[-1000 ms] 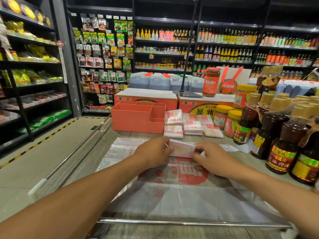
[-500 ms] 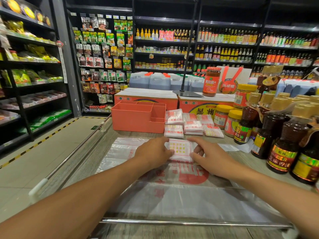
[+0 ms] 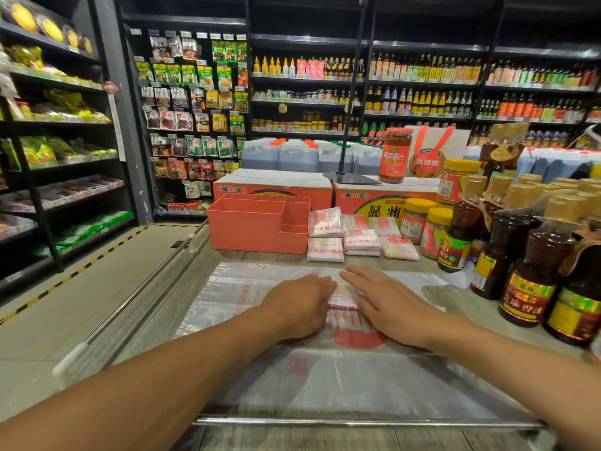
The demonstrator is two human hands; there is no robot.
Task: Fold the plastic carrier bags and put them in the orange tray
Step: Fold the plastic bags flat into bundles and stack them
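Bag point(image 3: 342, 296) now pressed flat under left hand point(image 3: 297, 305), right hand point(image 3: 390, 307).

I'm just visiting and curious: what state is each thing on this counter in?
left hand, flat, pressing the folded bag.
right hand, flat, pressing it too.
folded bag, folded small, under both hands.
flat bags, unfolded, spread underneath.
orange tray, upright, no bags visible inside.
folded stack, piled beside the tray.
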